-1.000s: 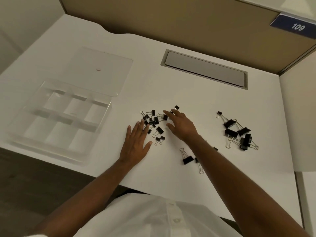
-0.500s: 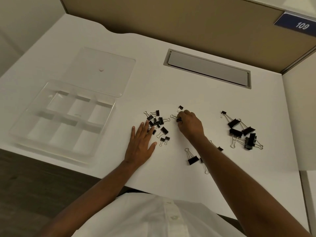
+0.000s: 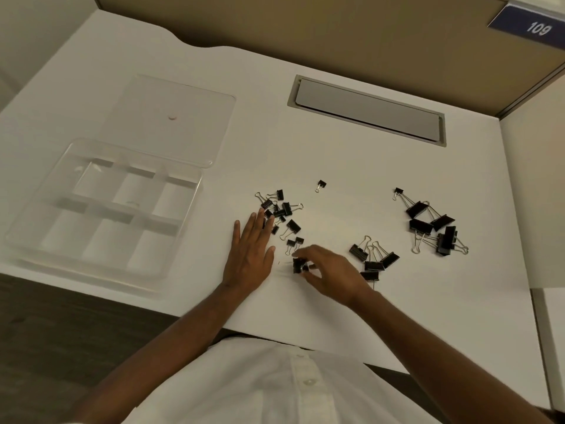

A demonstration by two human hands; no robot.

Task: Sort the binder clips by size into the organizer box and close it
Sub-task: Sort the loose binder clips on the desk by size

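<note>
The clear organizer box [image 3: 199, 194] lies open at the left of the desk, its compartments bare and its lid [image 3: 171, 117] flat behind it. Black binder clips lie in groups: small ones [image 3: 279, 211] in the middle, medium ones [image 3: 374, 260] to the right, large ones [image 3: 434, 228] further right, and a lone small clip [image 3: 321, 185] beyond. My left hand [image 3: 250, 249] rests flat on the desk, fingertips touching the small pile. My right hand [image 3: 333, 270] pinches a small black clip [image 3: 298, 266] just above the desk, blurred by motion.
A grey cable hatch [image 3: 367, 111] is set into the white desk [image 3: 428, 316] near the tan partition [image 3: 305, 35]. The desk's near edge runs just below both wrists, with dark floor to the left. A blue sign reading 109 [image 3: 535, 26] hangs at top right.
My right hand closed on a small clip at the far side of the pile and carried it toward me, near the left thumb. The left hand stayed flat.
</note>
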